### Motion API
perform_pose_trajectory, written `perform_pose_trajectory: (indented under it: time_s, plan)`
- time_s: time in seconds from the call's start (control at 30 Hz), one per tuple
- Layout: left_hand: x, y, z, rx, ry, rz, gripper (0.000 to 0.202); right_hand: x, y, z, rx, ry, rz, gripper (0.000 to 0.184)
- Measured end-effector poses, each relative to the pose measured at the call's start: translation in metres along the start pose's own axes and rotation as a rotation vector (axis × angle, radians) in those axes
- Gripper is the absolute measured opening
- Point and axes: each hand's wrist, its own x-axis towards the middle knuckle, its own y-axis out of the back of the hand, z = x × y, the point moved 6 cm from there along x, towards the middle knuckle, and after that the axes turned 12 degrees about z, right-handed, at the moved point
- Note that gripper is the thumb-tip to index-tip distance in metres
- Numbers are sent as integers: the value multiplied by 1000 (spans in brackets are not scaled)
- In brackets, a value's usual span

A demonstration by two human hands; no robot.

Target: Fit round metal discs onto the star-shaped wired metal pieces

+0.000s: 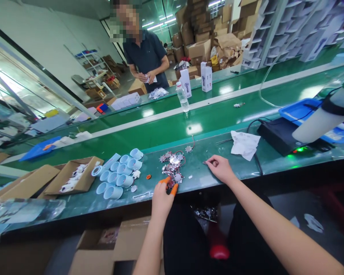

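Note:
My left hand (162, 196), with orange finger cots on thumb and forefinger, rests at the near side of a heap of small silver star-shaped discs with red wires (174, 162). Its thumb and forefinger are apart, with part of the heap between them; no firm hold shows. Further right, my right hand (220, 168) is closed in a pinch just above the bench. A tiny dark tip pokes out at its fingertips, too small to name. One separate star-shaped disc (188, 149) with a red wire lies behind the heap.
Light-blue cups (114, 192), an orange ring (148, 177) and a carton of white parts (71, 183) are left. Right are a crumpled white tissue (245, 145) and a black box with green lights (283, 135). A bottle (183, 100) stands beyond; a person (146, 53) works opposite.

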Motion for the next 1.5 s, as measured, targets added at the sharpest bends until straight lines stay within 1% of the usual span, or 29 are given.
perform_pose_trajectory:
  time_s: [0.1,0.13,0.2,0.27,0.33,0.4,0.5,0.63,0.73,0.83,0.9,1.03,1.13,1.27,1.37,1.5]
  plan:
    - [4,7,-25,-311,328,-6,42,0,1,-2,1,3,6,23]
    - [4,11,-31,-387,402,2,41,0,1,-3,-1,3,7,23]
    - [2,22,-37,-488,487,33,39,0,2,-4,-9,2,9,24]
    - [-4,34,-38,-601,571,81,36,0,2,-3,-16,1,9,23]
    - [-12,44,-35,-736,666,136,37,0,1,-1,-18,1,3,22]
    - [-18,49,-29,-811,704,176,41,-1,1,1,-16,3,-6,23]
    - [-17,45,-25,-837,688,216,41,-1,0,2,-16,8,-8,23]
    - [-6,24,-33,-818,648,248,34,-2,2,1,-16,7,-9,23]
    - [1,12,-35,-806,599,229,40,-2,2,0,-17,12,-8,23]
    - [1,12,-30,-798,553,180,49,-2,3,0,-21,22,-3,22]
    - [-3,17,-24,-802,523,158,49,-1,3,0,-24,21,2,21]
    - [-22,34,-4,-856,475,155,40,0,2,1,-27,10,5,21]
    - [-39,49,16,-880,465,158,33,0,2,0,-24,5,-1,21]
    - [-58,67,48,-890,437,122,28,-1,2,-1,-25,7,-7,23]
    - [-66,77,68,-918,437,106,26,-2,3,-1,-25,21,-10,24]
    - [-71,86,84,-984,449,121,22,-2,3,-2,-37,27,-16,25]
